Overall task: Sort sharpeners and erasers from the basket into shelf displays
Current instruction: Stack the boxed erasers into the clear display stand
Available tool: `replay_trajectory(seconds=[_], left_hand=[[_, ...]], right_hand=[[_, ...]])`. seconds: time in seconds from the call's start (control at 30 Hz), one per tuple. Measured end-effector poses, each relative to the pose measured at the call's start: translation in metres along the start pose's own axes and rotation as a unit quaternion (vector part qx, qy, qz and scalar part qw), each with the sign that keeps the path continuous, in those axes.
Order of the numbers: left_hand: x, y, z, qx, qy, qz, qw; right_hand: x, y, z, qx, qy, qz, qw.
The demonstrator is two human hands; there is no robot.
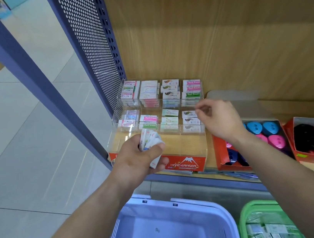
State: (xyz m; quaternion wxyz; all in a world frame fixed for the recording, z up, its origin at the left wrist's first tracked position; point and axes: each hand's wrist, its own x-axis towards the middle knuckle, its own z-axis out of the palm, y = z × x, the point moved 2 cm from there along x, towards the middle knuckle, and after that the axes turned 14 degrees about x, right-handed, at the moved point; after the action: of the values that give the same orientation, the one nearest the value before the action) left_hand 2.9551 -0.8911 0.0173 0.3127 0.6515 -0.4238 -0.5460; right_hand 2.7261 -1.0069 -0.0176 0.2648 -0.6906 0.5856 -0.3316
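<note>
Holds a small bunch of erasers [151, 139] in the left grip [137, 160], with fingers and thumb curled tight round them. Hangs that bunch just over the bare front step of the clear case [184, 145] on the shelf [211, 160]. Has the right grip [221, 120] up over the front right slot of the case, fingers loosely bent, thumb close to the first finger, nothing in it that shows.

In the case, two rows of four slots, one row higher at the back, each slot with stacked erasers [149, 93] in white, pink and green wraps. On the front of the case, a red label [185, 165] with the words HARD ERASER.

Just beside the case on the right, a red box [220, 150] with blue, pink and dark sharpeners [254, 127]. Next to that, a second red box [290, 136] with black, red and blue ones.

Down below the shelf, a blue basket [204, 203] and a green basket [251, 206] side by side. In the green one, small white packs [273, 231], too blurry to tell apart.
</note>
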Motion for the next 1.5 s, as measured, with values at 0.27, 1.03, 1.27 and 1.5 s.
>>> replay_trajectory(seconds=[0.27,1.03,1.27,1.5], left_hand=[[-0.019,0.015,0.006,0.012,-0.016,0.031,0.999],[-0.028,0.011,0.011,-0.038,-0.058,0.031,0.997],[-0.02,0.009,0.008,0.009,-0.045,0.033,0.998],[-0.009,0.002,0.004,0.026,-0.019,0.01,0.999]], right_hand=[[-0.086,-0.078,0.0,0.362,-0.175,0.055,0.914],[-0.111,-0.069,-0.008,0.565,-0.098,0.205,0.793],[-0.099,-0.057,-0.004,0.563,-0.086,0.208,0.796],[-0.074,-0.024,-0.005,0.467,-0.027,0.201,0.86]])
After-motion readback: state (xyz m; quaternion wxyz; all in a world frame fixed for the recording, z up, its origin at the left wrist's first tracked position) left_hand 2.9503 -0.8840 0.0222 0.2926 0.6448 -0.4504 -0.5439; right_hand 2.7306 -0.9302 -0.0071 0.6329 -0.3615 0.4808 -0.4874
